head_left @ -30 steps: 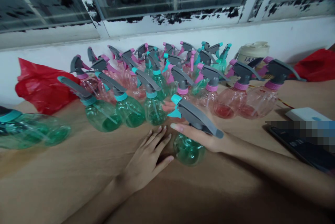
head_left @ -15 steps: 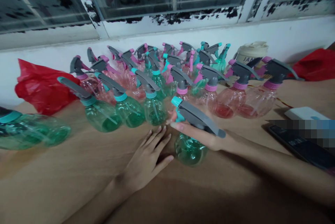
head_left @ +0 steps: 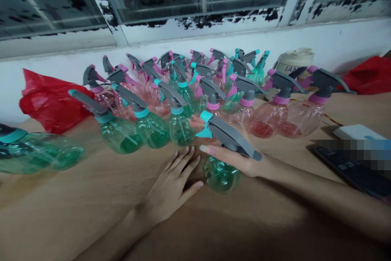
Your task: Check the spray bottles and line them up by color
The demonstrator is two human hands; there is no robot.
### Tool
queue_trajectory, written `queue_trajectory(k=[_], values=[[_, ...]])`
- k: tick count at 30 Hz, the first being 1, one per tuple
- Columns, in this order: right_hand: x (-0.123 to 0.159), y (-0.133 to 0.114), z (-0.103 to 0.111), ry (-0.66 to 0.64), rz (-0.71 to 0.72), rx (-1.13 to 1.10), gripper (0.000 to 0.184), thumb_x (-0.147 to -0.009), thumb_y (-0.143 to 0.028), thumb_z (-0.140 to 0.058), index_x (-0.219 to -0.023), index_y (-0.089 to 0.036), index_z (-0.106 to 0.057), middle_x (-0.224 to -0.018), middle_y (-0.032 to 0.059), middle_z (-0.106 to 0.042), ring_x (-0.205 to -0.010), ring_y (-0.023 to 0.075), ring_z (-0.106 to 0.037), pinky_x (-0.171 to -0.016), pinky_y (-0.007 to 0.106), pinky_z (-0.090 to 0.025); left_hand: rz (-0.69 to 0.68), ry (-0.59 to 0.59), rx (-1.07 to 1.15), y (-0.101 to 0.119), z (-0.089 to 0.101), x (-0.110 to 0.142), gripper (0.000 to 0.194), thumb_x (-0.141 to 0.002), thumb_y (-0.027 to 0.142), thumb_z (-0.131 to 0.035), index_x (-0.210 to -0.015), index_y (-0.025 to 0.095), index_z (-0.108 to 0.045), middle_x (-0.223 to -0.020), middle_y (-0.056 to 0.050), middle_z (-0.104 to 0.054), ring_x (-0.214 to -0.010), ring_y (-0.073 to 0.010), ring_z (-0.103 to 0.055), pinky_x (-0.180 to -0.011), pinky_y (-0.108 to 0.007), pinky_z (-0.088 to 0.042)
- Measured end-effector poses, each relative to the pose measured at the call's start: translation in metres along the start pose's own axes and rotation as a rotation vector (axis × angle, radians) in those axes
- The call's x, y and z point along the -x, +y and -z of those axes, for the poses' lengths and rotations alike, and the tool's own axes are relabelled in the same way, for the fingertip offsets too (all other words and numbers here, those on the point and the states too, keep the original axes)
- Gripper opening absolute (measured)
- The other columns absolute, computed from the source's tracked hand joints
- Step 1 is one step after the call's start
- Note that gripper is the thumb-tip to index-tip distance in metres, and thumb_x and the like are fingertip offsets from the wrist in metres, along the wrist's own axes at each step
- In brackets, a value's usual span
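A clear green spray bottle [head_left: 222,176] with a grey and teal trigger head stands in front of me. My right hand [head_left: 241,158] is around its neck under the head, thumb on the near side and fingertips showing past the far side. Its fingers are off the teal trigger [head_left: 204,132], which stands out forward. The far side of the grip is hidden by the head. Palm down, my left hand [head_left: 171,185] lies flat on the table [head_left: 100,208] just left of this bottle, fingers spread and holding nothing.
Several green bottles [head_left: 152,130] and pink bottles [head_left: 269,116] crowd the table toward the wall. More green bottles [head_left: 39,155] stand far left. Red plastic bags [head_left: 51,102] lie at both sides. A phone [head_left: 348,167], a white box [head_left: 357,132] and a pale tub [head_left: 295,59] are right.
My right fingers have loosened from the trigger and stretched forward, and the trigger has swung out from the head. My left hand and the bottles stay where they were.
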State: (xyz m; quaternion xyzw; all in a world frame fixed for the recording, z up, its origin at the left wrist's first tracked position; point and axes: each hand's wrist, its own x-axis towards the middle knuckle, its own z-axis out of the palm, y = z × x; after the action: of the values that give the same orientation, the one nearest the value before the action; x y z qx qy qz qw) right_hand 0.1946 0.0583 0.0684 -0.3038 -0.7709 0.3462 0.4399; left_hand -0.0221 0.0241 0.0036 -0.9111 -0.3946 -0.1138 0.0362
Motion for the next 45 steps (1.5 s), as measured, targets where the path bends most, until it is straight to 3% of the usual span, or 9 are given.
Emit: queue_trajectory(k=[9, 19, 24, 28, 35, 45], values=[[0.000, 0.001, 0.000, 0.002, -0.002, -0.037, 0.037, -0.079, -0.040, -0.064, -0.111, -0.021, -0.062, -0.100, 0.0042, -0.067, -0.079, 0.0170, -0.065, -0.072, 0.031, -0.051, 0.001, 0.002, -0.017, 0.001, 0.001, -0.001, 0.057, -0.094, 0.043, -0.050, -0.141, 0.015, -0.035, -0.148, -0.013, -0.034, -0.136, -0.0273, -0.030, -0.109, -0.048, -0.030], [0.001, 0.004, -0.001, -0.035, -0.019, -0.068, 0.042, -0.081, -0.040, -0.062, -0.119, -0.022, -0.058, -0.099, 0.0033, -0.068, -0.078, 0.0160, -0.065, -0.074, 0.031, -0.051, 0.006, 0.000, -0.006, 0.000, 0.000, 0.001, 0.056, -0.095, 0.044, -0.047, -0.142, 0.016, -0.034, -0.149, -0.012, -0.032, -0.138, -0.0262, -0.028, -0.110, -0.047, -0.028], [0.001, 0.000, 0.000, 0.013, 0.021, -0.051, 0.021, -0.085, -0.038, -0.058, -0.097, -0.021, -0.063, -0.089, 0.0018, -0.067, -0.084, 0.0162, -0.063, -0.075, 0.030, -0.050, 0.008, -0.004, 0.001, -0.001, -0.003, 0.001, 0.055, -0.095, 0.045, -0.045, -0.140, 0.015, -0.036, -0.149, -0.013, -0.031, -0.138, -0.0261, -0.026, -0.110, -0.047, -0.027], [-0.001, -0.002, 0.003, 0.050, 0.053, 0.055, 0.015, -0.084, -0.037, -0.059, -0.081, -0.022, -0.061, -0.075, -0.0013, -0.063, -0.074, 0.0149, -0.061, -0.068, 0.029, -0.049, 0.013, -0.023, 0.022, -0.001, -0.003, 0.000, 0.054, -0.095, 0.044, -0.047, -0.141, 0.017, -0.035, -0.149, -0.013, -0.032, -0.138, -0.0270, -0.027, -0.109, -0.048, -0.028], [0.000, -0.002, 0.000, 0.001, -0.010, -0.038, 0.036, -0.080, -0.043, -0.062, -0.110, -0.023, -0.060, -0.094, 0.0021, -0.068, -0.080, 0.0166, -0.064, -0.074, 0.031, -0.052, 0.007, 0.020, 0.029, 0.000, -0.002, 0.001, 0.057, -0.095, 0.045, -0.047, -0.141, 0.015, -0.033, -0.148, -0.014, -0.035, -0.137, -0.0273, -0.028, -0.110, -0.048, -0.028], [0.004, 0.006, -0.004, 0.044, 0.093, -0.081, 0.037, -0.082, -0.048, -0.058, -0.113, -0.028, -0.062, -0.108, 0.0016, -0.069, -0.092, 0.0202, -0.066, -0.082, 0.036, -0.051, 0.116, -0.035, 0.200, 0.004, 0.010, 0.002, 0.075, -0.088, 0.056, -0.053, -0.144, 0.018, -0.022, -0.147, -0.015, -0.035, -0.135, -0.0296, -0.032, -0.107, -0.048, -0.031]])
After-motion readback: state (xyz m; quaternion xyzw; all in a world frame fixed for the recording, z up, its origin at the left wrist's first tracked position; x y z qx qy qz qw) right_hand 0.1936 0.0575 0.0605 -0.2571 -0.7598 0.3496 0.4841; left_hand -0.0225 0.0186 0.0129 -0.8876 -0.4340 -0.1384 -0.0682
